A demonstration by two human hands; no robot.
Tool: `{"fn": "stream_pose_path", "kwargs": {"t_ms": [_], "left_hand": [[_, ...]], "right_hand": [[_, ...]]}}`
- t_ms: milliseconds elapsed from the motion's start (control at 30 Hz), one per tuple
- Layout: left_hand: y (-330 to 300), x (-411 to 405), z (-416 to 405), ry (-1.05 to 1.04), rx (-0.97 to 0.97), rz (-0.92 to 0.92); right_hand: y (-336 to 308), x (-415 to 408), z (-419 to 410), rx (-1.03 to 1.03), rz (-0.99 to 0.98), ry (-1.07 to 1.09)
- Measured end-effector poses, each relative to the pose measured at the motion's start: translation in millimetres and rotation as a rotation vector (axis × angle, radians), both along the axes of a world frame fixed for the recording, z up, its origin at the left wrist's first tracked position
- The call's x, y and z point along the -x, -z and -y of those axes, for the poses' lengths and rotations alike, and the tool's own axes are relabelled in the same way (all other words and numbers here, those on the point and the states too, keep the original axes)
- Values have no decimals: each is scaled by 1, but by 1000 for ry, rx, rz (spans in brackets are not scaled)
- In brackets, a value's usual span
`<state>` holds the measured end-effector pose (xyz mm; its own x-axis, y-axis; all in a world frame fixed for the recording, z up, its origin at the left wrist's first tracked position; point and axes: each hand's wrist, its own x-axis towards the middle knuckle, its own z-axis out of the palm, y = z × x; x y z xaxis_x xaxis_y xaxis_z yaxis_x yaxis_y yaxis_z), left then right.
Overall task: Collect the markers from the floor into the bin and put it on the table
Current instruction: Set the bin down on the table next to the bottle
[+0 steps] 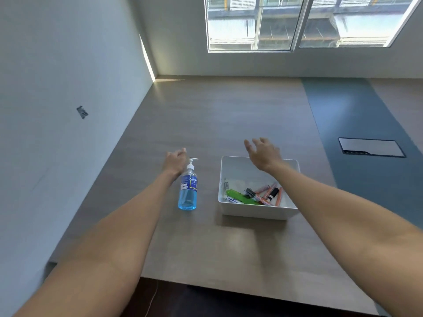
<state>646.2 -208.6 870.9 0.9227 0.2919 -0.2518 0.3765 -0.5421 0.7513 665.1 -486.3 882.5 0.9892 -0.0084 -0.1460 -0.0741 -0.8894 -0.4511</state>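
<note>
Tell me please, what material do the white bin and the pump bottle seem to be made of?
The white bin looks like smooth, matte opaque plastic: thin uniform walls, rounded corners. The pump bottle appears to be clear glossy plastic, since blue liquid shows through; its pump head is opaque white, probably plastic too.

One white bin [256, 211] sits on the tabletop [206, 124], holding a jumble of markers [266, 195], roughly six, too overlapped for a firm count. One pump bottle [188, 191] of blue liquid. Two hands: left hand [175, 162], right hand [263, 153].
</note>
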Motion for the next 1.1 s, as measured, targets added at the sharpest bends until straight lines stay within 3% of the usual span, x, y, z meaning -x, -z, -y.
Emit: {"fn": "stream_pose_path", "kwargs": {"t_ms": [233,400,700,900,1100], "left_hand": [[23,2,-62,-3,1,-52],[61,2,-88,34,66,-127],[125,19,-77,152,257,-305],[128,15,-68,219,268,-236],[106,-1,-73,281,284,-97]], "right_hand": [[14,-6,-100,-81,-105,-136],[37,-5,-173,-208,-118,-26],[122,32,-202,-295,-399,114],[128,40,-206,-632,-427,235],[105,37,-204,-736,-291,268]]}}
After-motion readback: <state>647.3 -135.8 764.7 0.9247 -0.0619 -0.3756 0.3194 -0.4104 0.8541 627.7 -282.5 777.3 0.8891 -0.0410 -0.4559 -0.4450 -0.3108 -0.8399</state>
